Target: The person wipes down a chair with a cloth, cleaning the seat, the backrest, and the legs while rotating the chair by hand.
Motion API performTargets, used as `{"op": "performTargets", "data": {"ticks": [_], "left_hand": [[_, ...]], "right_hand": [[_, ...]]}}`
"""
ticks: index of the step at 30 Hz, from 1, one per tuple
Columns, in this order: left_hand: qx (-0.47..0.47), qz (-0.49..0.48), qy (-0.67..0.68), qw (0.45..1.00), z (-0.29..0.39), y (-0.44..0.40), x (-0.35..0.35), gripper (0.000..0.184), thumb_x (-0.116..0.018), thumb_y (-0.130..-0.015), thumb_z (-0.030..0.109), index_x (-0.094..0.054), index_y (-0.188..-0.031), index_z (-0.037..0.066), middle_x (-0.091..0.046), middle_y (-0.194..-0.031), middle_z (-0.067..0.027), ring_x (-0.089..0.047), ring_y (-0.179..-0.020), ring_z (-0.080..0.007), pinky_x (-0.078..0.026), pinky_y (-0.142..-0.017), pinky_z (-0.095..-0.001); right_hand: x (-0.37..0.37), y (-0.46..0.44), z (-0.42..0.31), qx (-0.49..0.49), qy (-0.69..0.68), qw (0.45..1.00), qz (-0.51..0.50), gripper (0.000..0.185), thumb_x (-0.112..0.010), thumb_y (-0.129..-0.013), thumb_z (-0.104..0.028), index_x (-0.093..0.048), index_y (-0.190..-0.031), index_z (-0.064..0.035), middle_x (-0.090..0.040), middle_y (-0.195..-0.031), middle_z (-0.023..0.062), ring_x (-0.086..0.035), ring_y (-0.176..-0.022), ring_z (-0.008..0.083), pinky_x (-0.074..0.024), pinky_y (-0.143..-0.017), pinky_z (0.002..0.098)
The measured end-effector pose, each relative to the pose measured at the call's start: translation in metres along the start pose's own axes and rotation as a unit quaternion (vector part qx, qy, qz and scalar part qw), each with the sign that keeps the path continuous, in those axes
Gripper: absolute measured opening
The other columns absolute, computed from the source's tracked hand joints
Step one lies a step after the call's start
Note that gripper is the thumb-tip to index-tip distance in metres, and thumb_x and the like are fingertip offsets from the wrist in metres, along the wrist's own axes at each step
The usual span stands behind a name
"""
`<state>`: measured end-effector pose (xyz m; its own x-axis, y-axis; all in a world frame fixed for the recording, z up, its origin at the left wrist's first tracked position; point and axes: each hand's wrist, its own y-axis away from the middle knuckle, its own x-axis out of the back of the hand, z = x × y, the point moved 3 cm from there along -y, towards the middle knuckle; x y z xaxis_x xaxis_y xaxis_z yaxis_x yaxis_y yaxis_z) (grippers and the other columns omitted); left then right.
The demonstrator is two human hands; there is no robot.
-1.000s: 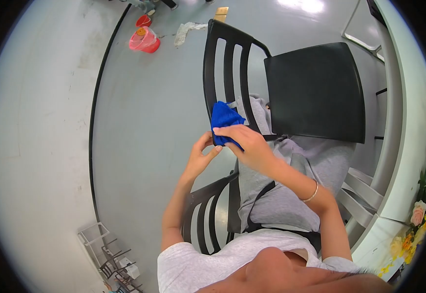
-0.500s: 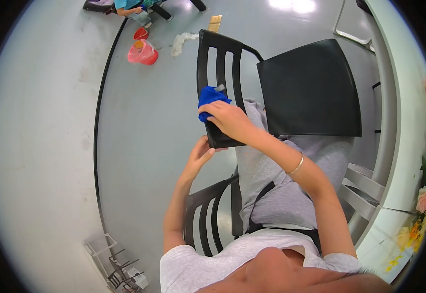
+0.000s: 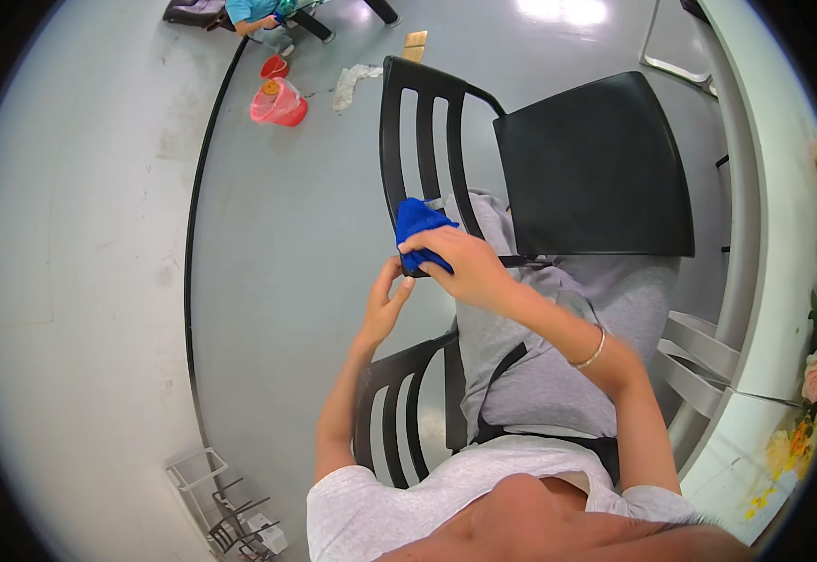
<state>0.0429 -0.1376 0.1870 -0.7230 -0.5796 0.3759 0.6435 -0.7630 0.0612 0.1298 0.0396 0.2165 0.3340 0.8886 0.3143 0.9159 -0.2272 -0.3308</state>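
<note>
A black chair (image 3: 596,169) with a slatted back (image 3: 393,140) lies in front of my lap, its flat seat to the right. My right hand (image 3: 469,267) is closed on a crumpled blue cloth (image 3: 420,221), pressing it against the near end of the backrest. Just below, my left hand (image 3: 385,304) grips the backrest's near corner, thumb on the near side and fingers partly hidden behind it.
Another black chair (image 3: 390,403) stands close by my left arm. A white cabinet (image 3: 708,440) with flowers (image 3: 815,375) runs along the right. Farther off are a pink bucket (image 3: 279,108), a red basin (image 3: 274,66), a white rag (image 3: 354,84) and a person in blue (image 3: 257,13).
My right hand has slid the blue cloth along the backrest toward me, to its near corner. My left hand stays at that corner with little movement.
</note>
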Motion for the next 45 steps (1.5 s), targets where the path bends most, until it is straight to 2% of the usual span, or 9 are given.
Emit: {"op": "performTargets", "data": {"ticks": [6, 12, 14, 17, 24, 26, 32, 36, 45], "left_hand": [[-0.024, -0.032, 0.016, 0.999, -0.005, -0.005, -0.001, 0.042, -0.057, -0.101, 0.026, -0.051, -0.131, -0.003, -0.06, -0.121, -0.0117, -0.053, -0.119, -0.0213, -0.036, -0.109, -0.0377], [0.007, -0.037, 0.076, 0.996, -0.006, -0.004, 0.0, 0.042, -0.053, -0.104, 0.029, -0.051, -0.132, -0.002, -0.06, -0.121, -0.0087, -0.053, -0.117, -0.0185, -0.038, -0.106, -0.0339], [0.032, -0.028, 0.091, 0.995, -0.011, -0.005, 0.005, 0.041, -0.047, -0.106, 0.034, -0.055, -0.127, -0.001, -0.059, -0.114, -0.0058, -0.053, -0.109, -0.0158, -0.039, -0.099, -0.0307], [0.011, -0.024, 0.067, 0.997, -0.006, -0.011, 0.006, 0.041, -0.043, -0.107, 0.037, -0.058, -0.121, 0.001, -0.058, -0.105, -0.0027, -0.052, -0.102, -0.0133, -0.039, -0.093, -0.028], [0.047, -0.001, 0.042, 0.998, 0.003, -0.02, 0.009, 0.033, -0.05, -0.105, 0.036, -0.059, -0.11, 0.005, -0.055, -0.095, 0.0022, -0.048, -0.094, -0.0084, -0.038, -0.088, -0.0258], [0.061, 0.045, 0.071, 0.995, 0.019, -0.021, 0.002, 0.031, -0.054, -0.104, 0.035, -0.059, -0.106, 0.005, -0.055, -0.096, 0.0028, -0.048, -0.094, -0.0071, -0.038, -0.089, -0.0253], [0.078, 0.014, 0.066, 0.995, 0.011, -0.02, 0.011, 0.032, -0.055, -0.104, 0.033, -0.06, -0.116, 0.004, -0.057, -0.101, 0.0021, -0.05, -0.099, -0.0081, -0.038, -0.094, -0.0257], [0.077, 0.018, 0.074, 0.994, 0.009, -0.022, 0.007, 0.033, -0.054, -0.104, 0.032, -0.059, -0.121, 0.004, -0.057, -0.103, 0.0016, -0.05, -0.1, -0.0081, -0.039, -0.094, -0.0261], [0.083, -0.002, 0.065, 0.994, 0.005, -0.022, 0.008, 0.036, -0.051, -0.105, 0.032, -0.056, -0.126, 0.003, -0.06, -0.109, -0.0005, -0.052, -0.104, -0.0097, -0.041, -0.094, -0.0281]], "right_hand": [[0.003, 0.029, -0.014, 0.048, 0.031, 0.996, 0.063, 0.027, -0.064, -0.084, -0.002, -0.065, -0.11, -0.0104, -0.069, -0.112, 0.0013, -0.065, -0.106, 0.0236, -0.0562, -0.081, 0.0361], [0.0, 0.029, -0.016, 0.108, 0.1, 0.984, 0.104, 0.022, -0.065, -0.079, 0.0, -0.066, -0.099, -0.0081, -0.067, -0.114, 0.0012, -0.064, -0.104, 0.023, -0.0569, -0.08, 0.0344], [-0.003, 0.028, -0.014, 0.128, 0.103, 0.981, 0.106, 0.02, -0.068, -0.078, 0.001, -0.067, -0.096, -0.008, -0.067, -0.112, 0.0031, -0.064, -0.101, 0.0244, -0.0553, -0.08, 0.0355], [-0.009, 0.03, -0.007, 0.138, 0.103, 0.979, 0.112, 0.024, -0.07, -0.074, 0.002, -0.068, -0.094, -0.0089, -0.065, -0.113, 0.0032, -0.063, -0.1, 0.0246, -0.0551, -0.08, 0.0352], [-0.017, 0.053, 0.028, 0.109, 0.127, 0.981, 0.102, 0.029, -0.073, -0.068, 0.003, -0.069, -0.092, -0.012, -0.063, -0.112, 0.002, -0.061, -0.1, 0.0256, -0.0549, -0.081, 0.0358], [-0.014, 0.06, 0.038, 0.083, 0.138, 0.982, 0.094, 0.015, -0.068, -0.076, -0.004, -0.068, -0.089, -0.0119, -0.063, -0.108, 0.0018, -0.062, -0.098, 0.0222, -0.0548, -0.079, 0.0337], [-0.005, 0.075, 0.063, 0.073, 0.139, 0.983, 0.09, 0.016, -0.07, -0.075, -0.003, -0.067, -0.088, -0.0111, -0.062, -0.108, 0.004, -0.062, -0.099, 0.0243, -0.055, -0.08, 0.0351], [-0.004, 0.069, 0.051, 0.061, 0.154, 0.984, 0.073, 0.017, -0.07, -0.075, -0.003, -0.066, -0.091, -0.009, -0.062, -0.108, 0.0056, -0.062, -0.1, 0.0256, -0.0552, -0.081, 0.0366], [-0.031, 0.024, -0.012, 0.099, 0.084, 0.982, 0.14, 0.015, -0.067, -0.078, -0.004, -0.065, -0.093, -0.0062, -0.061, -0.109, 0.0071, -0.061, -0.107, 0.0254, -0.0556, -0.081, 0.0368]]}}
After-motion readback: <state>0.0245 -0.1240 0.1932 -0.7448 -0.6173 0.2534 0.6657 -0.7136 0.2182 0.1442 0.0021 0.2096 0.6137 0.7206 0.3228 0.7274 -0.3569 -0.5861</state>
